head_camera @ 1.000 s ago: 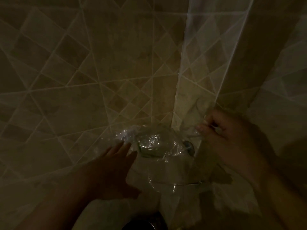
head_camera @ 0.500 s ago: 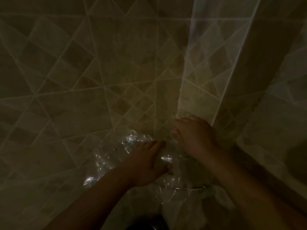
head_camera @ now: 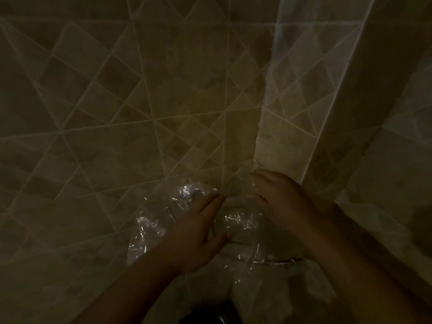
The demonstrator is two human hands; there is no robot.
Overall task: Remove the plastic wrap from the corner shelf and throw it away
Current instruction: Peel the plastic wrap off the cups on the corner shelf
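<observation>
Clear, crinkled plastic wrap [head_camera: 236, 220] lies bunched over the corner shelf, a curved shelf w/ thin chrome front rail [head_camera: 273, 261], set where the two tiled walls meet. Wrap sits between & under both sets of fingers, w/ shiny creases spreading out past the left fingertips toward the left wall and hanging down below the rail.

Left hand [head_camera: 194, 232] lies flat on the wrap, palm down, fingers stretched nearly straight & close together, thumb splayed toward the rail; it presses on the film, not pinching anything visible. Right hand [head_camera: 280, 202] is just across from the left fingertips, near but apart, fingers curled down & part spread over the wrap's back edge at the wall corner. Can't tell if those fingers actually grip the film, too dark.

Beyond the fingertips: beige diamond-pattern tiled wall [head_camera: 140, 101] w/ pale grout. Below the wrists, at bottom edge, a dark round object [head_camera: 205, 318], unclear what.
</observation>
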